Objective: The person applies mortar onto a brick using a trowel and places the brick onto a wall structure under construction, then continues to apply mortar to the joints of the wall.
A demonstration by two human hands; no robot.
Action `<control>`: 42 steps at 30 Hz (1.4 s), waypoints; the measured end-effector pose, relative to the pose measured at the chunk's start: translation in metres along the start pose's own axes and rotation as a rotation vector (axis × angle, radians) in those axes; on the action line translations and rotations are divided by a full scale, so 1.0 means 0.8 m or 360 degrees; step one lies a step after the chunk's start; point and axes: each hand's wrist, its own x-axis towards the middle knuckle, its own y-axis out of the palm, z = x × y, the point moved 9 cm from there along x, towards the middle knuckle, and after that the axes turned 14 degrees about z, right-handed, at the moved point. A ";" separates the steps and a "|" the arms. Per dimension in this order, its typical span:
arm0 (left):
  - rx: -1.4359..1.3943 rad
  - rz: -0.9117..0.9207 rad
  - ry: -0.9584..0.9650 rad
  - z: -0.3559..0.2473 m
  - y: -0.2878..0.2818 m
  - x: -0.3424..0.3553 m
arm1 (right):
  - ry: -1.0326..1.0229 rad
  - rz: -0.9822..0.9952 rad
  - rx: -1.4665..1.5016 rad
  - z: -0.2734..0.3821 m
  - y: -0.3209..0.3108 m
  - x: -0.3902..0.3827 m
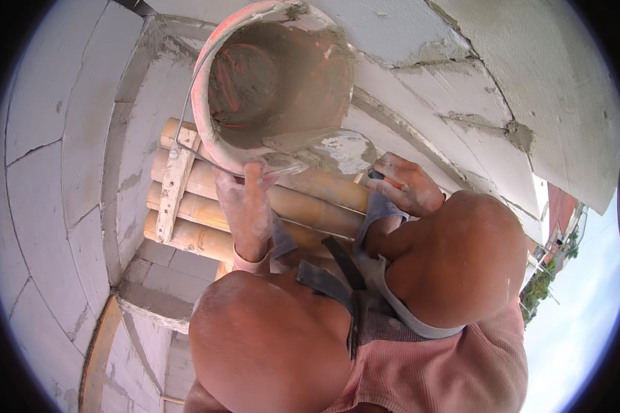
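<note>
A reddish bucket [201,96] with a wire handle [184,131] tilts so that its mouth opens toward me. Wet grey mortar [244,79] coats its inside and bottom. My left hand [244,213] is closed on the bucket's near rim, with the thumb up over the edge. In my right hand [411,184] is a trowel [344,148], gripped by its dark and orange handle. The mortar-smeared trowel blade lies across the lower right of the bucket's mouth, its tip over the rim.
Beneath the bucket are several bamboo poles [310,206], with a wooden batten [175,186] nailed across them. Pale block walls [45,182] rise on the left, and another block wall [455,93] stands at the right. Sky and greenery [541,286] show beyond it.
</note>
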 end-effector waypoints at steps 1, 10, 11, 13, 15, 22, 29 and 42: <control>-0.0038 0.0014 -0.0023 0.010 0.004 0.005 | 0.0248 0.0036 0.0181 -0.017 0.003 -0.013; -0.0143 -0.0081 0.0059 0.027 -0.021 0.002 | 0.0671 -0.0783 0.0319 -0.046 -0.107 -0.218; -0.0149 -0.0023 0.0011 0.037 -0.024 0.006 | 0.0885 -0.0767 0.0475 -0.058 -0.112 -0.233; -0.0182 0.0030 0.0031 0.053 -0.030 0.010 | 0.1056 -0.0771 0.0569 -0.045 -0.135 -0.226; -0.0218 0.0078 0.0046 0.054 -0.024 0.011 | 0.1006 -0.0843 0.0594 -0.052 -0.145 -0.230; -0.0130 0.0078 -0.0039 0.049 -0.025 0.007 | 0.0883 -0.0907 0.1054 -0.090 -0.156 -0.236; -0.0141 0.0041 -0.0042 0.050 -0.034 0.000 | 0.1160 -0.0911 0.0988 -0.111 -0.099 -0.280; -0.0201 0.0038 -0.0115 0.050 -0.035 0.003 | 0.1051 -0.1391 0.0104 0.003 -0.157 -0.297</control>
